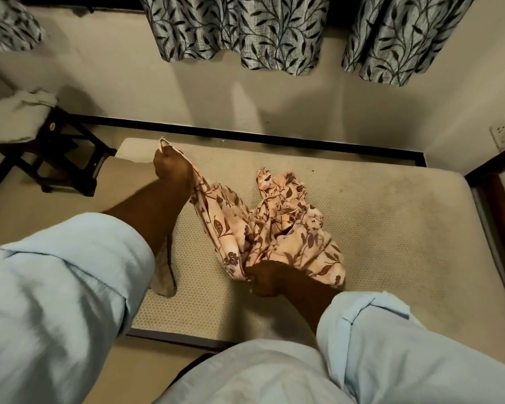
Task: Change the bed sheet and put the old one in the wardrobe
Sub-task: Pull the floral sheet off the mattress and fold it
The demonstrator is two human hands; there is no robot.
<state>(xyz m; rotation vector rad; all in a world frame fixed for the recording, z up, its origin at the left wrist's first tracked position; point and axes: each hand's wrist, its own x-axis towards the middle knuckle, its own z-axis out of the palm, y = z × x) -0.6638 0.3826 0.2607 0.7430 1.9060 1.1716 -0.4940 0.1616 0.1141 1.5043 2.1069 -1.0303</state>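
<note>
Gripping one edge of the floral sheet, the left hand lifts it far-left; the right hand clenches the near edge; the bunched bulk lies rightward on the bare mattress, nearer the right hand.

A peach floral sheet lies bunched on the bare honeycomb-textured mattress.
</note>
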